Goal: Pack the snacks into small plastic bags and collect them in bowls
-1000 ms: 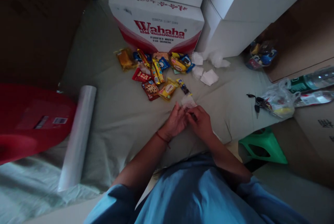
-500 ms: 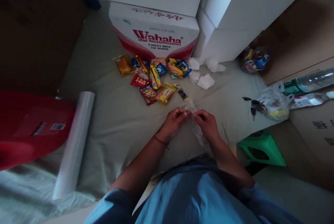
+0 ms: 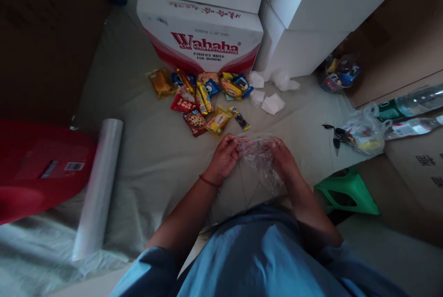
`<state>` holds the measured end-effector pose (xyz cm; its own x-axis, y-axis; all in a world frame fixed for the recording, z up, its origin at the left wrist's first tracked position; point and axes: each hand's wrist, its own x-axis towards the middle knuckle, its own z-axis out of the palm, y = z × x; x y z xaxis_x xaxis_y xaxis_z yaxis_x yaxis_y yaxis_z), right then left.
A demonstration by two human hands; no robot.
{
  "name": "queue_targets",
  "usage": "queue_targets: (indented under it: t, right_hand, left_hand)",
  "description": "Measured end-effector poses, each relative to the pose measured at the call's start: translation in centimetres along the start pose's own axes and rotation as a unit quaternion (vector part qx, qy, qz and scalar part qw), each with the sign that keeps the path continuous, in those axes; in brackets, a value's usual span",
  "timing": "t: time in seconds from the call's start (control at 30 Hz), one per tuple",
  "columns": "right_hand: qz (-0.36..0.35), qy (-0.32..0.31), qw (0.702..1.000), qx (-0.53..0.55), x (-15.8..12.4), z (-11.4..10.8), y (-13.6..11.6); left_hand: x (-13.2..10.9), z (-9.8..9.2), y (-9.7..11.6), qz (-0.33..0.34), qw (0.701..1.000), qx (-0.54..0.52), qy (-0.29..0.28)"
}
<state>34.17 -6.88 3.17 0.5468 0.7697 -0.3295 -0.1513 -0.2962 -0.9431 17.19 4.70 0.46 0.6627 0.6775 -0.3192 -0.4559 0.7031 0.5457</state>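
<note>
Left hand (image 3: 224,157) and right hand (image 3: 284,159) pinch a bag (image 3: 260,162) — seemingly to widen its mouth — near the counter's (image 3: 155,163) front edge.

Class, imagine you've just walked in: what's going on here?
A person holds a clear plastic bag spread between the left hand and the right hand. Wrapped snacks lie on the cloth beyond the hands, in front of the Wahaha box. Neither hand touches the snacks.

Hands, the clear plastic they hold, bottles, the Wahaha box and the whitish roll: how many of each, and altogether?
Left hand and right hand: 2
Clear plastic: 1
Bottles: 2
Wahaha box: 1
Whitish roll: 1
Total: 7
</note>
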Motion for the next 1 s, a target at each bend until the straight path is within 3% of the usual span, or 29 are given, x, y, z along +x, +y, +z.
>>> queue_targets:
  t: [0.13, 0.2, 0.33, 0.47, 0.6, 0.77, 0.87, 1.0]
  right_hand:
    - [-0.028, -0.073, 0.985, -0.151, -1.0, 0.0, 0.4]
    - [-0.051, -0.052, 0.982, -0.173, -1.1, -0.6, 0.3]
    - [-0.035, -0.015, 0.990, -0.139, -0.8, -1.3, -0.3]
    - [-0.030, 0.009, 0.996, -0.085, -0.9, -0.1, -0.9]
    - [-0.092, 0.074, 0.990, -0.077, -1.5, 2.2, -0.8]
    - [-0.101, 0.070, 0.989, -0.081, -1.8, 4.4, -0.3]
    - [-0.071, 0.050, 0.995, -0.056, -0.8, 3.3, -0.9]
    - [0.042, -0.034, 0.999, 0.001, 0.8, -0.3, -2.7]
  left_hand:
    - [0.3, -0.1, 0.4, 0.034, 0.999, -0.009, 0.031]
    - [0.4, -0.3, 0.6, 0.038, 0.999, -0.008, 0.035]
    - [0.5, -0.6, 0.8, 0.026, 0.999, 0.009, 0.041]
    - [0.2, -0.4, 0.6, 0.003, 0.999, 0.029, 0.037]
    - [-0.2, -0.1, -0.1, -0.041, 0.995, 0.089, -0.013]
    - [-0.3, -0.5, -0.6, -0.045, 0.965, 0.221, -0.135]
    - [-0.1, -1.0, -0.4, -0.047, 0.953, 0.255, -0.159]
    - [-0.2, -1.5, 0.1, -0.100, 0.950, 0.224, -0.191]
